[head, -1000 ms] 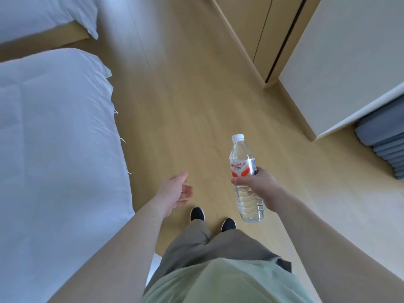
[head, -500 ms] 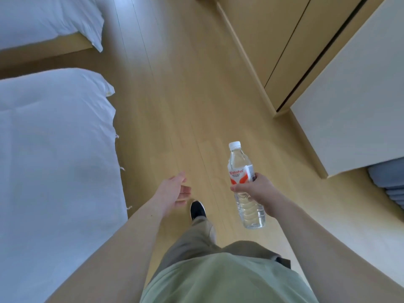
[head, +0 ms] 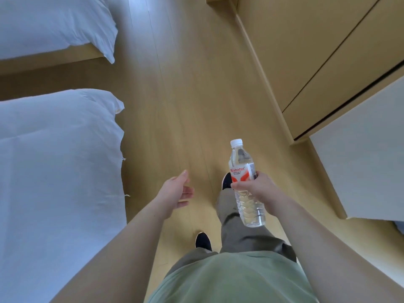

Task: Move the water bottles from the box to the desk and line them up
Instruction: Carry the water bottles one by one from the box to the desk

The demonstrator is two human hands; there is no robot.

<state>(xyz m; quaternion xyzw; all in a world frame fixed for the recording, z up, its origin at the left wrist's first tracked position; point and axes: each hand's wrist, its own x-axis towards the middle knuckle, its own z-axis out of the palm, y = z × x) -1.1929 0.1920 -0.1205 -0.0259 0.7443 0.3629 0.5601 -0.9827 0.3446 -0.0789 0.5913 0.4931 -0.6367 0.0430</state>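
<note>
water bottle, clear with a white cap and red-and-white label, is held upright in the air over the wooden floor, the right hand wrapped round its middle, while the left hand hangs loose with fingers relaxed beside the white bed.

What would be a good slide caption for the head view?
Walking between beds and cabinets, right hand carrying a capped water bottle, left hand free.
</note>
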